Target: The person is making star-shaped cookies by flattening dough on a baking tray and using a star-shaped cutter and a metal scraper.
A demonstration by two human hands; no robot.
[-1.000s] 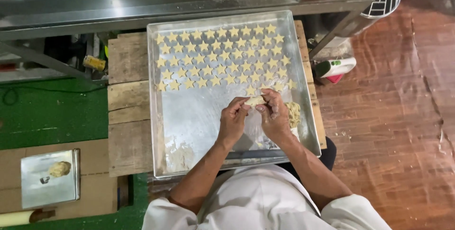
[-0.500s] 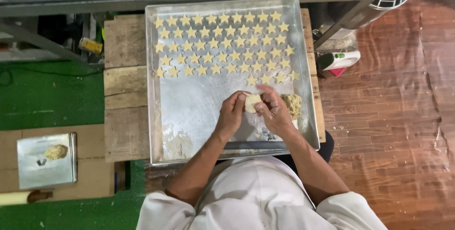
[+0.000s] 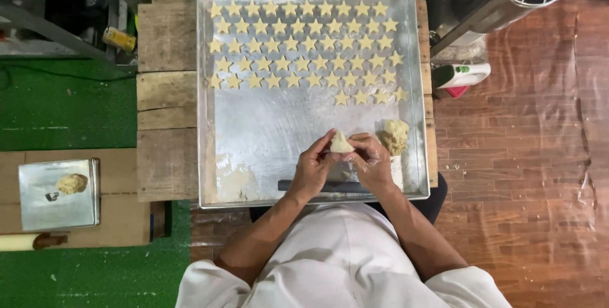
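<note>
A large metal baking tray [image 3: 254, 149] lies on a wooden table [image 3: 166, 92]. Several rows of small star-shaped dough pieces [image 3: 304, 45] fill its far half. My left hand [image 3: 314, 168] and my right hand [image 3: 371, 162] meet over the near half, both pinching a small pale piece of dough [image 3: 341, 143] between the fingertips. A lump of dough [image 3: 394, 135] rests on the tray just right of my right hand. A dark rolling pin [image 3: 330, 186] lies along the tray's near edge, partly hidden under my wrists.
A small metal tray [image 3: 38, 209] with a dough lump [image 3: 71, 183] sits on cardboard at the left. A rolling pin end [image 3: 25, 242] lies below it. Green matting covers the left floor, reddish plastic-covered tiles the right. A white and green bottle [image 3: 460, 74] lies beside the table.
The hands have stayed together over the tray's near half, working the dough piece, which now shows more between the fingertips. The camera view has shifted slightly.
</note>
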